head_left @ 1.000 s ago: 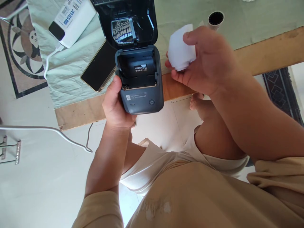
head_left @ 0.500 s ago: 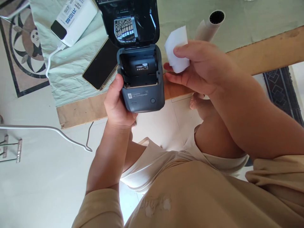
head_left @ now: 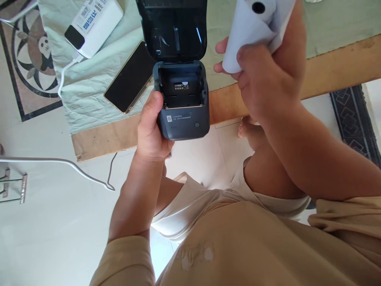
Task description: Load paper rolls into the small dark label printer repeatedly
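We see the left hand (head_left: pixel 153 131) wrapped around the lower left side of a small dark grey box-shaped plastic label printer (head_left: pixel 183 105), thumb pressed on its front corner, holding it just past the table edge. Its glossy black hinged lid (head_left: pixel 172 29) stands open, tilted away from that grip. The paper bay (head_left: pixel 182 89) below the lid holds no roll; only a small white sticker shows on its back wall.

The right hand (head_left: pixel 268 75) is closed around a white paper roll with a dark core hole (head_left: pixel 253 22), held up and to the right of the printer, well apart from the bay, with a loose paper flap hanging toward the fingers.

Left of the left-hand grip, a black flat smartphone with a gold rim (head_left: pixel 131 77) lies on a crumpled pale green cloth (head_left: pixel 89 91) covering a light wooden tabletop (head_left: pixel 333 67). Beyond it rests a white rectangular power bank with blue lettering (head_left: pixel 93 24), its white cable (head_left: pixel 64 73) trailing off the cloth. Nothing stands between roll and open bay.
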### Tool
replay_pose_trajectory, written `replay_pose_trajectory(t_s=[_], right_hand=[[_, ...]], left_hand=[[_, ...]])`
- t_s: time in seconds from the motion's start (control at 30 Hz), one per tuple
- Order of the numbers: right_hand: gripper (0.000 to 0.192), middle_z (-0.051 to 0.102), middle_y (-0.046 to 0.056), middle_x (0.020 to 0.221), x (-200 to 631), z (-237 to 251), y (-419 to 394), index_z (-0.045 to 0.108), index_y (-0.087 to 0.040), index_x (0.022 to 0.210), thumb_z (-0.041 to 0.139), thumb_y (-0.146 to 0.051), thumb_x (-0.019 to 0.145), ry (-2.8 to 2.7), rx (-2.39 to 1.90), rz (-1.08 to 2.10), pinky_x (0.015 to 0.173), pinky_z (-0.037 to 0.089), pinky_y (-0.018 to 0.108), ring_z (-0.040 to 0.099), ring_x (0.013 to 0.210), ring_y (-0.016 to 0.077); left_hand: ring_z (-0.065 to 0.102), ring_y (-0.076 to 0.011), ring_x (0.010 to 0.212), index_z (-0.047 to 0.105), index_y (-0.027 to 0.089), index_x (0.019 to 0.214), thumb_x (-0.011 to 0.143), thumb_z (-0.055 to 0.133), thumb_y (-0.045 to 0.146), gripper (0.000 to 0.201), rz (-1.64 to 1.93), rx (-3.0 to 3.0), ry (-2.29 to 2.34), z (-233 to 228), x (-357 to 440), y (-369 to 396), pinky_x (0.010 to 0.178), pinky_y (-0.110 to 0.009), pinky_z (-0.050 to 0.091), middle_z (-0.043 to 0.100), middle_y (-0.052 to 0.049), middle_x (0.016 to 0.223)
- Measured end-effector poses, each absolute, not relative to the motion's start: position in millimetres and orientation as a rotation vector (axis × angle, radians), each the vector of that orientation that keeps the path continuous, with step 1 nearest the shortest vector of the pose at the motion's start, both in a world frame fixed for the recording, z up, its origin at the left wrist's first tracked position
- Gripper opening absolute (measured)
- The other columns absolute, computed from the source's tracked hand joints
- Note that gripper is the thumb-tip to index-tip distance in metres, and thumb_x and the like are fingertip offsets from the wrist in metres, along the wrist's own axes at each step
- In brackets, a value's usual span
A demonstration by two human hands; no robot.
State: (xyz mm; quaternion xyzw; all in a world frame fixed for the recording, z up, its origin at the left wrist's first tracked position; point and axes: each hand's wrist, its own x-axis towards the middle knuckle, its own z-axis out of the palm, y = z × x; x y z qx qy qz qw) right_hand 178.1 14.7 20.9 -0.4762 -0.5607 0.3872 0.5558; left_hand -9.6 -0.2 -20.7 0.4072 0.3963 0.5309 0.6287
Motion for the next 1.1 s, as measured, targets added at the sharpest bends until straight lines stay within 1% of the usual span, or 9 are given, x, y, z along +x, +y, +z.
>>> replay_pose_trajectory(t_s=[0.13, 0.2, 0.27, 0.33, 0.43, 0.6, 0.73, 0.97, 1.1], right_hand=[[0.028, 0.059, -0.004, 0.132, 179.0, 20.2, 3.9, 0.055, -0.030, 0.123, 0.053, -0.041, 0.097, -1.706, -1.079, 0.580, 0.110, 0.049, 0.032, 0.058, 0.126, 0.0145], [0.033, 0.060, 0.003, 0.132, 179.7, 15.3, 5.9, 0.055, -0.024, 0.122, 0.057, -0.041, 0.094, -1.838, -1.143, 0.475, 0.102, 0.052, 0.032, 0.059, 0.122, 0.0177], [0.021, 0.063, 0.008, 0.123, 178.7, 13.1, 9.7, 0.056, -0.020, 0.110, 0.055, -0.031, 0.092, -1.916, -1.234, 0.407, 0.091, 0.054, 0.034, 0.062, 0.110, 0.0207], [0.008, 0.063, 0.009, 0.113, 175.8, 14.7, 12.4, 0.054, -0.020, 0.095, 0.048, -0.018, 0.090, -1.970, -1.270, 0.358, 0.089, 0.053, 0.035, 0.061, 0.107, 0.0225], [0.015, 0.061, 0.007, 0.105, 170.9, 18.8, 12.8, 0.049, -0.022, 0.085, 0.042, -0.009, 0.086, -2.035, -1.175, 0.315, 0.090, 0.049, 0.036, 0.059, 0.105, 0.0214], [0.007, 0.062, 0.005, 0.110, 171.1, 17.4, 12.3, 0.053, -0.022, 0.085, 0.050, -0.021, 0.091, -2.090, -1.131, 0.370, 0.085, 0.050, 0.034, 0.060, 0.095, 0.0193], [0.019, 0.063, 0.005, 0.113, 175.9, 16.1, 13.3, 0.056, -0.024, 0.085, 0.049, -0.038, 0.097, -2.086, -1.093, 0.431, 0.084, 0.052, 0.034, 0.061, 0.100, 0.0203], [0.009, 0.065, 0.002, 0.097, 175.0, 10.9, 10.2, 0.056, -0.024, 0.081, 0.052, -0.023, 0.089, -2.100, -0.816, 0.322, 0.080, 0.047, 0.035, 0.060, 0.089, 0.0185], [0.007, 0.066, 0.000, 0.094, 168.3, 3.2, 8.7, 0.055, -0.026, 0.077, 0.060, -0.026, 0.083, -2.184, -0.810, 0.263, 0.079, 0.046, 0.037, 0.056, 0.083, 0.0189]], left_hand=[[0.057, -0.0328, 0.136, 0.069, 0.030, 0.111, 0.086, 0.062, 0.064, 0.043, 1.190, 1.029, 0.898, -26.8, -11.4, 1.2, 0.111, -0.048, 0.051, 0.072, -0.004, 0.122], [0.056, -0.0333, 0.135, 0.068, 0.030, 0.114, 0.084, 0.066, 0.064, 0.046, 1.188, 1.081, 0.887, -28.1, -12.2, 1.1, 0.112, -0.047, 0.050, 0.071, -0.004, 0.122], [0.056, -0.0331, 0.135, 0.068, 0.030, 0.112, 0.086, 0.065, 0.061, 0.041, 1.196, 1.098, 0.867, -27.9, -12.1, 0.9, 0.113, -0.048, 0.048, 0.071, -0.003, 0.120], [0.055, -0.0330, 0.135, 0.068, 0.030, 0.110, 0.089, 0.064, 0.056, 0.034, 1.200, 1.097, 0.850, -26.9, -11.4, 0.7, 0.113, -0.049, 0.046, 0.072, -0.003, 0.118], [0.053, -0.0353, 0.135, 0.069, 0.029, 0.108, 0.088, 0.064, 0.055, 0.033, 1.204, 1.101, 0.860, -25.5, -10.8, 0.8, 0.112, -0.051, 0.045, 0.072, -0.004, 0.116], [0.056, -0.0372, 0.129, 0.069, 0.028, 0.107, 0.087, 0.065, 0.054, 0.033, 1.177, 1.089, 0.872, -23.7, -11.1, 0.3, 0.101, -0.050, 0.051, 0.071, -0.005, 0.110], [0.058, -0.0342, 0.129, 0.068, 0.029, 0.110, 0.086, 0.065, 0.059, 0.039, 1.174, 1.075, 0.869, -24.9, -11.9, -0.1, 0.108, -0.047, 0.049, 0.070, -0.004, 0.116], [0.062, -0.0335, 0.123, 0.072, 0.027, 0.104, 0.090, 0.056, 0.059, 0.039, 1.250, 0.989, 0.844, -29.6, -12.4, 0.8, 0.108, -0.050, 0.049, 0.072, -0.005, 0.107], [0.063, -0.0364, 0.119, 0.072, 0.029, 0.096, 0.084, 0.065, 0.053, 0.028, 1.260, 0.949, 0.729, -28.5, -12.1, 1.5, 0.104, -0.053, 0.051, 0.073, -0.004, 0.097]])
